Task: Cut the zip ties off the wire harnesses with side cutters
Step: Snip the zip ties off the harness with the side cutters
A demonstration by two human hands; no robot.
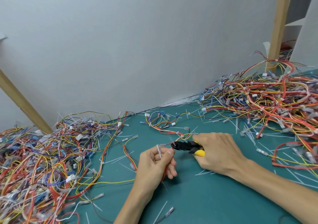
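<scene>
Side cutters (184, 146) at wire harness (179, 137)

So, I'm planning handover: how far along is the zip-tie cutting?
Done: cut white zip-tie scraps litter the green mat. In hand: left hand pinches a red-and-yellow wire harness; right hand holds yellow-handled side cutters at it. Left: unclear; tangled wire piles lie either side.

Soft, cool, even light fills the place, fairly bright, with no glare on the grey wall (120, 43) or the green worktop (206, 198). Shadows are faint: just a pale smudge on the worktop right beneath the right hand (218, 151) and the left hand (156, 161). The wide lens bends things, so the wooden post (22, 101) at the worktop's left edge and the one by its far right corner lean outward. The wire heaps (43, 163) along both side edges look smeary, while the middle is sharper.
</scene>
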